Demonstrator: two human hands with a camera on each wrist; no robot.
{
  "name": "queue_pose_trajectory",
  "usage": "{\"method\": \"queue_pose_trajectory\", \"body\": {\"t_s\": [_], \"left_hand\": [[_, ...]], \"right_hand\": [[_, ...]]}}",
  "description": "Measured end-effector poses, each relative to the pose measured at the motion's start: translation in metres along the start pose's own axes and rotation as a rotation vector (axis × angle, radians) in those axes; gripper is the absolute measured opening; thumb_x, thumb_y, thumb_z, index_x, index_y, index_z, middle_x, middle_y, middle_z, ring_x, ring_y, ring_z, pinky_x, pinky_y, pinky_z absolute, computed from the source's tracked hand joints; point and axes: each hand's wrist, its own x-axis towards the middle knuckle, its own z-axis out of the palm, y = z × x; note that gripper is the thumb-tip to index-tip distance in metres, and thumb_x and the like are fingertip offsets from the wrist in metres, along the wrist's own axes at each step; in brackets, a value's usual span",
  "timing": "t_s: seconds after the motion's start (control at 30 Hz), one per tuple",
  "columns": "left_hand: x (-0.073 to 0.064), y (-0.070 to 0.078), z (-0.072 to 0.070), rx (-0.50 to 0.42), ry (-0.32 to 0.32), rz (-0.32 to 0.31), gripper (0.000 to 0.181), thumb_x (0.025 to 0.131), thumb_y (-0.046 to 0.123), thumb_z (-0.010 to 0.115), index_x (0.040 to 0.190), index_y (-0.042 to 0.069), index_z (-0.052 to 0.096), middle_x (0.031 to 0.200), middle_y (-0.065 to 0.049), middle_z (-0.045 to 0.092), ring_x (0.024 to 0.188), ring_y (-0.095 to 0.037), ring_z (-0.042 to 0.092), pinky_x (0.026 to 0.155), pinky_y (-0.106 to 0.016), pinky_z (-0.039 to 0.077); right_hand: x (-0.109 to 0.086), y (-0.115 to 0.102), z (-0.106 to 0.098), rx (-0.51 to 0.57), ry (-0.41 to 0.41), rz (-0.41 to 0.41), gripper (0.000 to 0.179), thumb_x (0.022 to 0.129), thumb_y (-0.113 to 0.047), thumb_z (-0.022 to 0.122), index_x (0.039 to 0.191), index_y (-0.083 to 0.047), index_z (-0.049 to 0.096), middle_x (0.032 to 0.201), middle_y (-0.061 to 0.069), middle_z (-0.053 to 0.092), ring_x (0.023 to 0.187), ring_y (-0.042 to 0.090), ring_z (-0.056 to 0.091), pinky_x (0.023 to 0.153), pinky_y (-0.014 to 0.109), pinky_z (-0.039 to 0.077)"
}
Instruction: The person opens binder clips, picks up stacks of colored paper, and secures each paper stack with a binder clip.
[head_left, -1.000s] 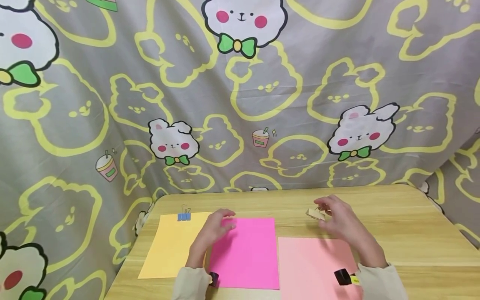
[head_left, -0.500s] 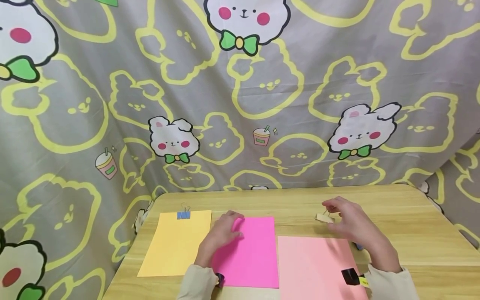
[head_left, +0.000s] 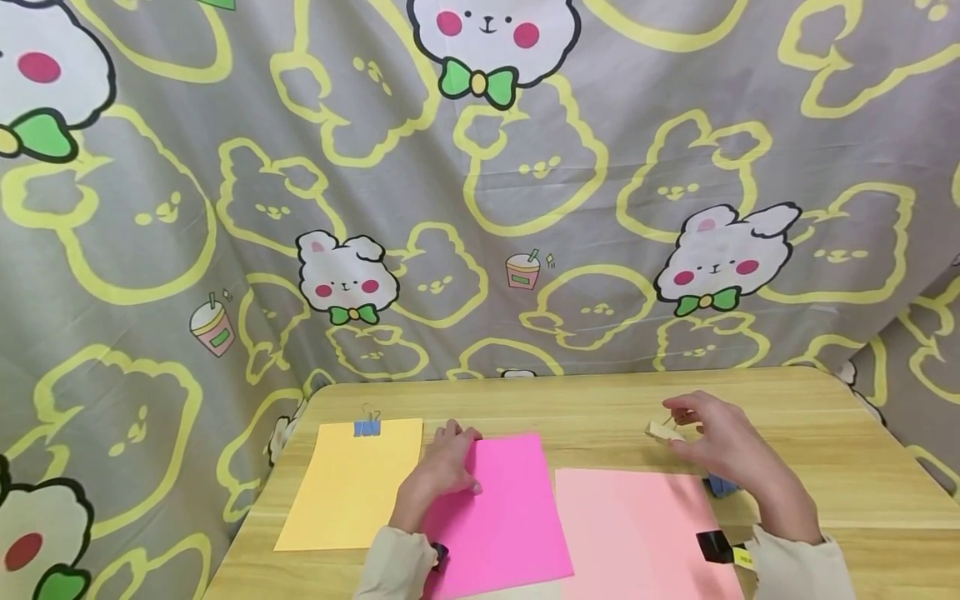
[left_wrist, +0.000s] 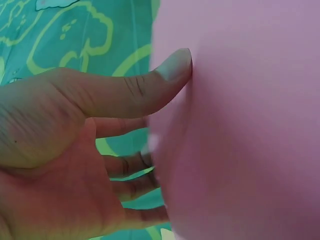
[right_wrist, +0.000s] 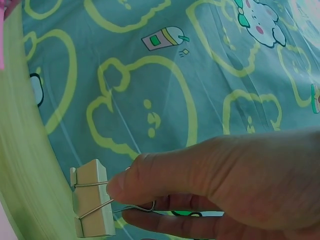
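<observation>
My left hand (head_left: 444, 467) pinches the left edge of a magenta sheet of paper (head_left: 510, 508). In the left wrist view the thumb lies on the paper's near face (left_wrist: 250, 120), while the fingertips go out of sight behind its edge. The sheet lies slightly turned, its lower right corner overlapping a light pink sheet (head_left: 637, 525). My right hand (head_left: 723, 433) holds a pale yellow binder clip (head_left: 664, 432) above the table. Seen from the right wrist, thumb and fingers grip the wire handles of the clip (right_wrist: 91, 202), whose body points away from the palm.
An orange-yellow sheet (head_left: 348, 492) lies at the left, with a blue binder clip (head_left: 367, 428) at its top edge. Another blue clip (head_left: 722, 487) is beside the pink sheet, partly hidden by the right forearm. Behind the wooden table (head_left: 570, 400) hangs a patterned curtain (head_left: 465, 250).
My left hand has moved right and taken hold of the magenta sheet, which has turned, its lower edge shifting. The right hand has carried the yellow clip to the right, uncovering the blue clip.
</observation>
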Motion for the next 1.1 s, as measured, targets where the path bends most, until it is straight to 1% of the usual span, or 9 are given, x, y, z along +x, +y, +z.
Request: {"method": "queue_pose_trajectory", "body": {"t_s": [0.2, 0.37, 0.5, 0.63, 0.77, 0.87, 0.9, 0.97, 1.1], "left_hand": [[0.0, 0.001, -0.001, 0.019, 0.001, -0.004, 0.071, 0.065, 0.016, 0.099, 0.124, 0.004, 0.06, 0.116, -0.013, 0.054, 0.109, -0.034, 0.051, 0.088, -0.054, 0.049], [0.001, 0.005, -0.003, 0.052, -0.014, -0.005, 0.073, 0.066, 0.018, 0.099, 0.127, 0.006, 0.061, 0.114, -0.011, 0.058, 0.11, -0.034, 0.051, 0.085, -0.053, 0.05], [0.001, 0.004, -0.003, 0.047, -0.023, 0.007, 0.071, 0.065, 0.017, 0.099, 0.124, 0.007, 0.06, 0.11, -0.009, 0.059, 0.103, -0.03, 0.054, 0.083, -0.051, 0.049], [-0.002, 0.004, -0.005, 0.044, -0.023, 0.031, 0.068, 0.064, 0.016, 0.099, 0.118, 0.012, 0.058, 0.097, -0.004, 0.065, 0.09, -0.025, 0.06, 0.08, -0.047, 0.049], [-0.004, 0.005, -0.007, 0.093, -0.001, 0.073, 0.048, 0.063, 0.015, 0.099, 0.094, 0.014, 0.063, 0.08, 0.004, 0.063, 0.077, -0.018, 0.058, 0.074, -0.041, 0.045], [-0.005, 0.006, -0.007, 0.1, -0.001, 0.112, 0.037, 0.072, 0.002, 0.091, 0.075, 0.015, 0.057, 0.067, 0.007, 0.05, 0.066, -0.012, 0.047, 0.065, -0.033, 0.04], [-0.005, 0.005, -0.008, 0.095, -0.009, 0.129, 0.035, 0.074, -0.003, 0.086, 0.075, 0.015, 0.056, 0.067, 0.007, 0.049, 0.066, -0.012, 0.046, 0.063, -0.03, 0.038], [-0.007, 0.005, -0.009, 0.07, -0.036, 0.139, 0.026, 0.077, -0.009, 0.078, 0.086, 0.011, 0.064, 0.075, 0.004, 0.057, 0.072, -0.013, 0.052, 0.064, -0.03, 0.046], [-0.008, -0.004, -0.016, -0.059, -0.128, 0.207, 0.044, 0.077, -0.016, 0.067, 0.112, 0.009, 0.071, 0.091, 0.001, 0.068, 0.08, -0.012, 0.059, 0.07, -0.03, 0.051]], "right_hand": [[0.0, 0.002, -0.001, -0.002, -0.005, 0.007, 0.05, 0.077, -0.003, 0.086, 0.12, 0.011, 0.064, 0.106, 0.02, 0.066, 0.098, 0.041, 0.067, 0.082, 0.059, 0.055], [0.001, 0.002, 0.0, -0.005, -0.01, 0.017, 0.05, 0.077, -0.003, 0.087, 0.12, 0.011, 0.065, 0.106, 0.02, 0.066, 0.097, 0.04, 0.067, 0.083, 0.059, 0.055], [0.001, 0.003, 0.001, -0.002, -0.019, 0.031, 0.05, 0.077, -0.003, 0.087, 0.12, 0.011, 0.064, 0.107, 0.02, 0.066, 0.097, 0.04, 0.067, 0.083, 0.059, 0.054], [0.001, 0.005, 0.002, 0.004, -0.024, 0.045, 0.05, 0.078, -0.003, 0.086, 0.12, 0.012, 0.064, 0.107, 0.02, 0.066, 0.098, 0.04, 0.067, 0.084, 0.06, 0.054], [0.0, 0.008, 0.002, 0.011, -0.024, 0.046, 0.05, 0.078, -0.004, 0.086, 0.12, 0.011, 0.064, 0.108, 0.021, 0.067, 0.098, 0.04, 0.067, 0.084, 0.06, 0.054], [-0.001, 0.009, 0.002, 0.009, -0.024, 0.041, 0.05, 0.078, -0.004, 0.086, 0.12, 0.011, 0.064, 0.108, 0.021, 0.066, 0.097, 0.039, 0.067, 0.084, 0.06, 0.054], [-0.001, 0.009, 0.002, 0.007, -0.024, 0.041, 0.049, 0.078, -0.004, 0.087, 0.12, 0.011, 0.064, 0.107, 0.02, 0.067, 0.097, 0.039, 0.067, 0.083, 0.06, 0.054], [-0.001, 0.01, 0.002, 0.004, -0.025, 0.039, 0.049, 0.078, -0.004, 0.087, 0.119, 0.011, 0.065, 0.107, 0.02, 0.067, 0.096, 0.038, 0.067, 0.083, 0.059, 0.054], [-0.001, 0.01, 0.001, 0.011, -0.029, 0.035, 0.049, 0.078, -0.004, 0.086, 0.12, 0.011, 0.065, 0.108, 0.021, 0.066, 0.096, 0.038, 0.067, 0.083, 0.06, 0.054]]}}
